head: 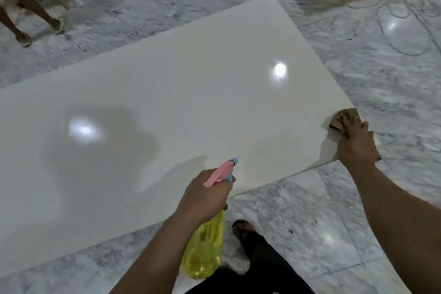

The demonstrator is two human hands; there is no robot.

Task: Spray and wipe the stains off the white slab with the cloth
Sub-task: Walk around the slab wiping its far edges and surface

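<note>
At the right-hand corner of the slab, the fingers of the right hand lay spread and pressed flat on a crumpled tan cloth, pinning it to the surface just inside the edge. Nearer the body, the left hand was wrapped tight around the neck of a translucent yellow plastic spray bottle with a pink and blue trigger head, its nozzle aimed over the slab while the bottle's body hung below the wrist, above the floor. Beneath both hands spread the large glossy white rectangular slab, lying flat on the grey-veined marble floor. Any stains on it were too faint to make out.
</note>
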